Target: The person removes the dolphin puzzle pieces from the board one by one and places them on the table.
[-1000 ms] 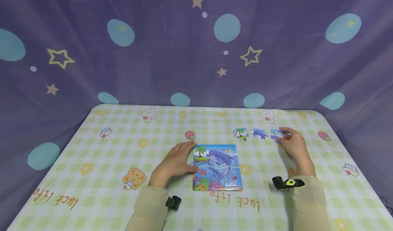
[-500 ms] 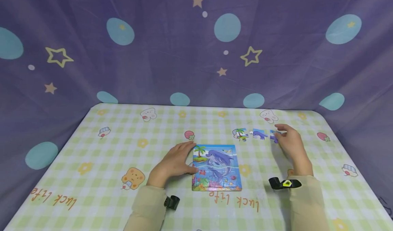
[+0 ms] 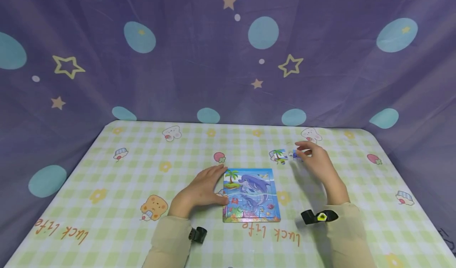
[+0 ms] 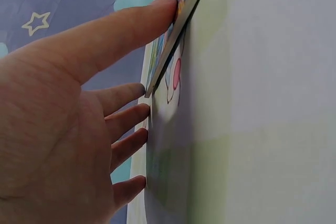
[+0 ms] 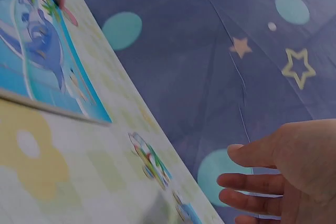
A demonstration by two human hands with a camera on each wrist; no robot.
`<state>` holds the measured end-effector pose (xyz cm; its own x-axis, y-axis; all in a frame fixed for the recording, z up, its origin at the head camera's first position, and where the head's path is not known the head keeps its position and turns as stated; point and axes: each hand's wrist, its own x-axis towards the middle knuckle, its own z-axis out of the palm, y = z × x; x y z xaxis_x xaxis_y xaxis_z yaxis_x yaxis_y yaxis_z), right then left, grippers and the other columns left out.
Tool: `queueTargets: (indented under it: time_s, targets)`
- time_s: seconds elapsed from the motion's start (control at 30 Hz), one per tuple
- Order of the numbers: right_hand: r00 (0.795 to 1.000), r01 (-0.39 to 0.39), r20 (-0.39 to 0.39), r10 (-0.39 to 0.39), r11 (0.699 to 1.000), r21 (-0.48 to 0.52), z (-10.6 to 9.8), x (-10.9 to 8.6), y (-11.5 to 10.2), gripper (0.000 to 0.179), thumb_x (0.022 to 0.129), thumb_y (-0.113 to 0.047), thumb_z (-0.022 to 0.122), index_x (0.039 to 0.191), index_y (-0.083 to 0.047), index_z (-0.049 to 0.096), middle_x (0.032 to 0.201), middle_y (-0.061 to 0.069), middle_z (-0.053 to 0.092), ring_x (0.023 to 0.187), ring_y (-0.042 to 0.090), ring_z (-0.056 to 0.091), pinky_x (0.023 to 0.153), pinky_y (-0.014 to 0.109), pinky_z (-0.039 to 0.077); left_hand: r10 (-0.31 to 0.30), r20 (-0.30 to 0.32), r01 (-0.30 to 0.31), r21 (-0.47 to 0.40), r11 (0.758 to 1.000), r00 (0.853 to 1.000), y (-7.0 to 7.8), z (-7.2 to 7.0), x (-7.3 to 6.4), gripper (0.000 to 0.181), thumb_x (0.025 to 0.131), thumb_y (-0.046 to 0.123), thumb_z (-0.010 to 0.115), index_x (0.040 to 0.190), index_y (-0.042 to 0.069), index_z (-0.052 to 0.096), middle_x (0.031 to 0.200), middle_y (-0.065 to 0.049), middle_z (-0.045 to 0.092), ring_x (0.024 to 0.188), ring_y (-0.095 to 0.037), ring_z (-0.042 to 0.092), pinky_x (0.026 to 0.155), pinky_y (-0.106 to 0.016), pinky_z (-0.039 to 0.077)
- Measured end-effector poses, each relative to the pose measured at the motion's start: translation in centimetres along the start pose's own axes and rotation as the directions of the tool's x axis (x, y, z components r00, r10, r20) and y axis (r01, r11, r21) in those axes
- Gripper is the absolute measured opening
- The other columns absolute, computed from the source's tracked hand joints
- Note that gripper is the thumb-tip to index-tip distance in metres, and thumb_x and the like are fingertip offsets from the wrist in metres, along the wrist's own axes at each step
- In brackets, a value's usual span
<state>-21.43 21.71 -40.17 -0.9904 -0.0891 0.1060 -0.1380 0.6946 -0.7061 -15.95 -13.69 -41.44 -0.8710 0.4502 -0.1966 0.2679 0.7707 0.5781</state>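
Head view. The puzzle board [image 3: 251, 194], bearing a dolphin picture, lies flat on the checked tablecloth [image 3: 192, 151] and is the reference for all places below. My left hand [image 3: 200, 189] stands at its left edge, thumb and fingers spread apart along that side. Just beyond its far right corner lies a small palm-tree piece [image 3: 280, 155]; farther to the board's right, a blue piece [image 3: 295, 154] shows in part, the rest hidden by my right hand [image 3: 315, 161]. I judge the board light, rigid and smooth enough to slide, best steadied by its edges.

Left wrist view. My left thumb [image 4: 126, 27] lies straight, its tip on the board's edge; my index finger [image 4: 123, 98] reaches the corner, the other tips just past it, apart and gripping nothing.

Right wrist view. Past the board's far right corner, my right thumb [image 5: 262, 153] and fingers stand apart with nothing visible between them; I cannot tell whether any tip touches the blue piece. Both pieces should prove thin, light and stiff, with tabs that could crease: I would pinch them by opposite straight sides.
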Motion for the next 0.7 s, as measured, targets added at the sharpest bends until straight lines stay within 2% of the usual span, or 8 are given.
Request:
queueTargets:
  time_s: [0.13, 0.3, 0.5, 0.7]
  targets:
    - [0.998, 0.045, 0.031, -0.046, 0.999, 0.029, 0.9, 0.2, -0.5, 0.033, 0.099, -0.013, 0.060, 0.130, 0.001, 0.060, 0.114, 0.022, 0.066, 0.104, 0.041, 0.062, 0.085, 0.050, 0.052, 0.007, 0.014, -0.007, 0.003, 1.000, 1.000, -0.1, 0.0, 0.0, 0.097, 0.077, 0.036, 0.082, 0.154, 0.005, 0.032, 0.162, -0.013, 0.023, 0.148, -0.037, 0.018, 0.120, -0.053, 0.013]
    - [0.993, 0.087, 0.076, -0.093, 0.993, 0.075, 2.1, 0.3, -1.4, 0.032, 0.098, -0.012, 0.062, 0.128, -0.001, 0.062, 0.110, 0.018, 0.067, 0.099, 0.036, 0.065, 0.078, 0.042, 0.054, 0.025, 0.020, -0.025, 0.006, 1.000, 0.999, -0.2, 0.0, 0.0, 0.103, 0.073, 0.038, 0.086, 0.154, 0.006, 0.031, 0.162, -0.014, 0.022, 0.148, -0.037, 0.017, 0.120, -0.054, 0.013]
    - [0.977, 0.154, 0.132, -0.166, 0.983, 0.096, 3.7, 0.2, -2.9, 0.031, 0.095, -0.011, 0.067, 0.124, -0.001, 0.065, 0.106, 0.012, 0.069, 0.094, 0.029, 0.066, 0.081, 0.042, 0.055, 0.029, 0.018, -0.029, 0.018, 0.999, 0.999, -0.2, 0.1, -0.1, 0.108, 0.069, 0.042, 0.087, 0.154, 0.006, 0.032, 0.162, -0.014, 0.022, 0.148, -0.036, 0.018, 0.120, -0.053, 0.014]
    - [0.962, 0.182, 0.188, -0.197, 0.979, 0.091, 4.8, -0.1, -4.3, 0.029, 0.096, -0.012, 0.066, 0.123, -0.003, 0.066, 0.108, 0.010, 0.069, 0.091, 0.024, 0.064, 0.078, 0.040, 0.054, 0.015, 0.012, -0.015, 0.032, 0.999, 1.000, -0.1, 0.1, 0.0, 0.109, 0.068, 0.043, 0.088, 0.155, 0.008, 0.032, 0.162, -0.013, 0.023, 0.148, -0.035, 0.018, 0.120, -0.052, 0.014]
